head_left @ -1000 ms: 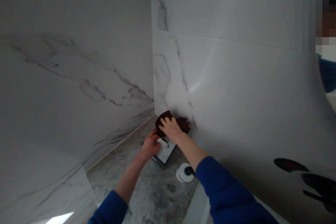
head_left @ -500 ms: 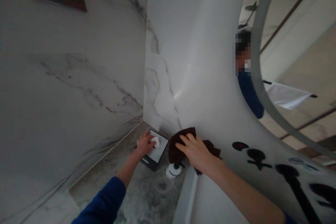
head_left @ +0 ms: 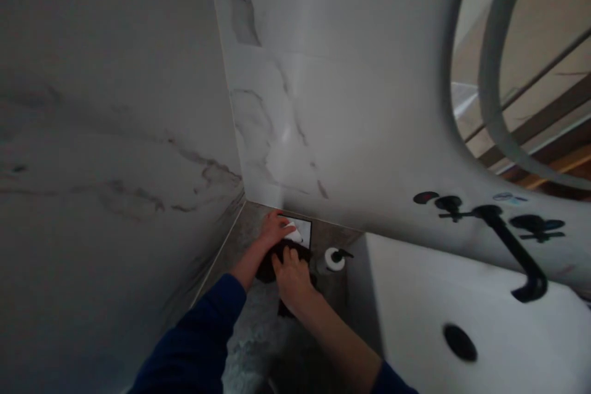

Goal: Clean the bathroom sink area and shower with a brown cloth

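Note:
My left hand (head_left: 272, 231) rests on a square tissue box (head_left: 302, 231) pushed into the corner of a grey stone counter (head_left: 258, 332); its fingers curl over the box's near edge and the white tissue sticking out. My right hand (head_left: 290, 277) presses a dark brown cloth (head_left: 268, 268) flat against the counter just in front of the box, fingers closed over the cloth. Both sleeves are blue.
A white pump bottle with a black nozzle (head_left: 333, 258) stands right of the box. A white basin (head_left: 462, 314) with a black drain and a black wall tap (head_left: 512, 246) fills the right. Marble walls meet behind; a round mirror (head_left: 521, 74) hangs at the upper right.
My right hand has brought the cloth down off the wall onto the counter in front of the box. The view swung right, showing basin and tap. My left hand stayed on the box.

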Available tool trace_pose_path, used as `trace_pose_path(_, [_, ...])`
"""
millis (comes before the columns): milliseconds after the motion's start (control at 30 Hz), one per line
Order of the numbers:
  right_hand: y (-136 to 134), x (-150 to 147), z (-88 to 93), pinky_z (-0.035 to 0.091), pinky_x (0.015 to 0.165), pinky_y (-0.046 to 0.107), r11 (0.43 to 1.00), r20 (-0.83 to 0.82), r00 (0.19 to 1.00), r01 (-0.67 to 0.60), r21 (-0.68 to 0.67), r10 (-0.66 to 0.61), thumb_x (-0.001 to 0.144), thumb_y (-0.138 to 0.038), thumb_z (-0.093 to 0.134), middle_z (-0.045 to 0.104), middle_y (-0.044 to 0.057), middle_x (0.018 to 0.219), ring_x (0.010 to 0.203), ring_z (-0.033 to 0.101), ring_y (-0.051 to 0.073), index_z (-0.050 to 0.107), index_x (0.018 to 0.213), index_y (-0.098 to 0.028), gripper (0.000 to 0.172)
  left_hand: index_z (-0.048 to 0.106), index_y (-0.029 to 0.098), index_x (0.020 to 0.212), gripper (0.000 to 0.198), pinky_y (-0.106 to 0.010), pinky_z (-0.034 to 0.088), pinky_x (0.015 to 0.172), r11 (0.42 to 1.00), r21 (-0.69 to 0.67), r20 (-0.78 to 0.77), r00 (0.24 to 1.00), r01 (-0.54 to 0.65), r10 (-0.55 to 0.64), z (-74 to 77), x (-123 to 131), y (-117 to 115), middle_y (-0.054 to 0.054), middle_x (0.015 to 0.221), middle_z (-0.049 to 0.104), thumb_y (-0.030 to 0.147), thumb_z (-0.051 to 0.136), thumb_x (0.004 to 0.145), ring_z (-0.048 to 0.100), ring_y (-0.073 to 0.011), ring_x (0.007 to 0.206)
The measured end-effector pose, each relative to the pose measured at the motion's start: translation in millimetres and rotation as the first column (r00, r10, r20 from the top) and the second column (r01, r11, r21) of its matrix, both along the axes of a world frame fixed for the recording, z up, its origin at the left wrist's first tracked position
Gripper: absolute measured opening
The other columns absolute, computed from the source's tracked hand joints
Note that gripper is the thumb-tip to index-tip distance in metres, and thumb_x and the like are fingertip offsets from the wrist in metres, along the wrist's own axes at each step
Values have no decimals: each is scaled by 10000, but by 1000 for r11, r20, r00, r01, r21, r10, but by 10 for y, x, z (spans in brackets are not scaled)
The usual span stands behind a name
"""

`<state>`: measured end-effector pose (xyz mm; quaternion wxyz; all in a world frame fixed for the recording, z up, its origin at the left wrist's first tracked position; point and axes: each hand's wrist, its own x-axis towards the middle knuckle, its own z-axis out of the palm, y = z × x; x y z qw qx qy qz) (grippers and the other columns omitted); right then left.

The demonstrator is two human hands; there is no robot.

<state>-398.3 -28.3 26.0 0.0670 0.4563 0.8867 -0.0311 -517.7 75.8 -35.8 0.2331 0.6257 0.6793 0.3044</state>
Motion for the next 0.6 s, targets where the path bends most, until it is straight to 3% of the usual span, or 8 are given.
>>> trace_pose_path(67, [-5,-111,-24,491,751,450,999,-28,999,-24,48,26,874,-132,364,445,263,1310,1065,488,315,495,1276,-137,424,711,169,802,183,-365,368,1027,999,5,-5,999,37,-37,-27,-33,26,-113,1214,558,333,707,719,493,-241,1159])
trace_pose_path(167, [-73,-41,-117,475,783,465,987,-78,990,-108,116,117,909,-163,330,416,235,1358,1086,472,307,464,1306,-166,419,706,172,809,193,-356,362,1025,997,17,-15,997,72,-72,-51,-58,63,-105,1193,557,345,702,724,496,-229,1147])
trace_pose_path(267, [-211,158,-396,453,837,483,970,-128,965,-218,105,230,934,-201,313,378,147,1424,1137,435,285,445,1319,-243,409,698,177,786,191,-371,338,1038,997,41,-21,997,72,-71,-74,-47,80,-99,1170,554,360,690,735,482,-233,1159])
trace_pose_path(333, [-280,260,-658,437,877,488,983,-131,975,-180,26,181,938,-196,316,392,107,1424,1139,435,256,437,1322,-270,410,694,171,759,200,-374,334,1036,996,55,-20,998,67,-66,-83,-33,81,-109,1143,556,370,674,750,480,-238,1157])
trace_pose_path(467, [-284,309,-1072,443,881,492,992,-73,996,45,-118,-54,911,-130,355,474,114,1348,1097,470,252,466,1312,-239,430,692,163,755,217,-381,338,1022,996,71,-24,998,59,-58,-70,-23,67,-130,1148,547,379,666,758,478,-252,1156])
trace_pose_path(533, [-270,261,-1111,467,830,477,987,-75,992,89,-135,-99,894,-115,376,518,140,1281,1073,481,267,532,1250,-209,400,690,165,748,212,-382,336,1020,995,73,-33,998,63,-61,-58,-25,58,-130,1145,550,376,671,754,485,-252,1149])
trace_pose_path(600, [-276,171,-1038,470,816,448,985,-99,990,88,-147,-104,893,-132,393,539,138,1235,1075,474,264,562,1210,-220,370,686,166,738,219,-377,335,1020,995,73,-40,997,68,-65,-53,-28,52,-130,1137,552,384,673,750,486,-249,1148])
